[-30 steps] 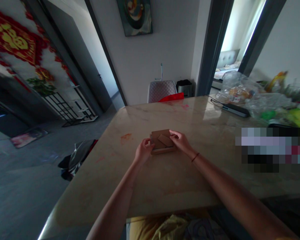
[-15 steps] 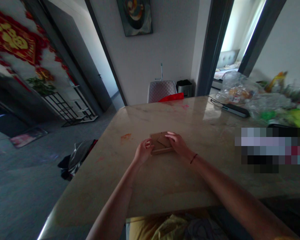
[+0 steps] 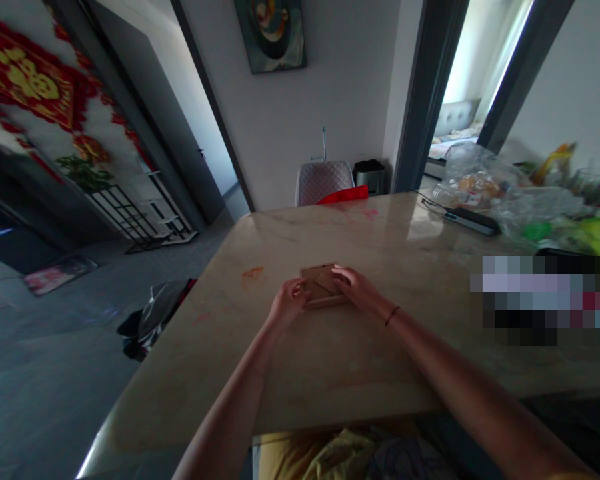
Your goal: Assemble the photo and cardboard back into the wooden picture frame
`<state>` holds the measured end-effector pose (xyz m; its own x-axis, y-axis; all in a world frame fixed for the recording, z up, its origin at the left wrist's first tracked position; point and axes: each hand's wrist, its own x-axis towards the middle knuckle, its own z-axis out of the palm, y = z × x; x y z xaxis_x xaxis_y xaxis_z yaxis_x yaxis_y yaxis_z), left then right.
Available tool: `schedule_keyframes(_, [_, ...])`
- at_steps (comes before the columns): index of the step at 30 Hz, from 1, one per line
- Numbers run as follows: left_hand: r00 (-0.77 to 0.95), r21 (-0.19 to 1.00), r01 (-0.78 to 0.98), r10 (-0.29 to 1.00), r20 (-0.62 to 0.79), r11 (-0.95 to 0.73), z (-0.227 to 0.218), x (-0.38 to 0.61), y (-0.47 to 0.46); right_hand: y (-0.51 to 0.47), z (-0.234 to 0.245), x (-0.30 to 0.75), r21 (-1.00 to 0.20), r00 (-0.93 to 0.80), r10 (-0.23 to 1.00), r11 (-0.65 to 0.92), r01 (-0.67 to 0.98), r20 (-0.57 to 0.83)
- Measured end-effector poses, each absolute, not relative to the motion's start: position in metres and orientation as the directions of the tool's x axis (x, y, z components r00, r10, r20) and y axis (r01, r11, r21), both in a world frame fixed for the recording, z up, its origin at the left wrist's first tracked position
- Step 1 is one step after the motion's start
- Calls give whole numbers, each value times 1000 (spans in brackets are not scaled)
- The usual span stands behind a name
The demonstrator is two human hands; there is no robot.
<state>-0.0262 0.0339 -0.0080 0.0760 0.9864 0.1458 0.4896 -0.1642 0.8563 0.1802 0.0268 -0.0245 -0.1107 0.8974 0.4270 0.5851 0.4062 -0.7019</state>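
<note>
A small flat wooden puzzle tray [image 3: 316,277] with brown wooden pieces in it lies in the middle of the beige marble table [image 3: 330,353]. My left hand [image 3: 286,303] grips the tray's left near corner, thumb on top. Over the tray's right half rests my right hand [image 3: 357,288], its fingers curled and pressing on a wooden piece inside. A thin band circles my right wrist. Both forearms reach in from the bottom edge.
At the far right of the table stand clear plastic bags [image 3: 480,173] with food, a dark flat device [image 3: 467,220] with a cable, and a blurred-out patch. A grey quilted chair [image 3: 324,181] stands behind the table. Dark bags [image 3: 153,317] lie on the floor to the left.
The tray was tilted up off the table and now lies flat. My right hand has slid leftward over the pieces, and my left thumb has moved onto the tray.
</note>
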Motion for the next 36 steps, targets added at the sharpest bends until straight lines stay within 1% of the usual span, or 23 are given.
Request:
schedule_keyframes(4, [91, 866, 479, 989, 114, -144, -10, -28, 35, 20, -19, 184, -690, 80, 915, 238, 684, 395])
schedule_keyframes(6, [96, 866, 483, 991, 94, -129, -10, -29, 35, 15, -18, 184, -678, 117, 917, 192, 710, 382])
schedule_keyframes(12, [108, 874, 471, 991, 78, -121, -8, -30, 34, 8, -17, 181, -674, 74, 908, 250, 695, 413])
schedule_keyframes(17, [145, 882, 454, 987, 66, -125, -6, -30, 34, 11, -19, 181, -711, 112, 913, 225, 666, 394])
schedule_keyframes(19, [150, 883, 451, 986, 68, -129, -6, -29, 33, 14, -20, 179, -685, 91, 895, 265, 679, 436])
schedule_keyframes(21, [150, 886, 445, 987, 66, -126, -6, -29, 33, 18, -20, 177, -644, 34, 878, 323, 694, 477])
schedule_keyframes(23, [136, 890, 441, 989, 58, -113, -6, -29, 33, 22, -20, 176, -619, -30, 882, 354, 701, 470])
schedule_keyframes(27, [129, 898, 427, 990, 53, -103, -3, -28, 30, 24, -13, 177, -587, -100, 904, 350, 730, 416])
schedule_keyframes(31, [177, 917, 386, 984, 35, -102, 1, -19, 22, 19, -8, 182, -543, -99, 894, 349, 764, 436])
schedule_keyframes(33, [202, 909, 408, 979, 5, -88, 3, -13, 17, 18, -8, 183, -529, -99, 897, 340, 778, 432])
schedule_keyframes(36, [201, 878, 467, 980, 9, -103, 5, -7, 12, 18, -9, 184, -534, -97, 914, 313, 785, 394])
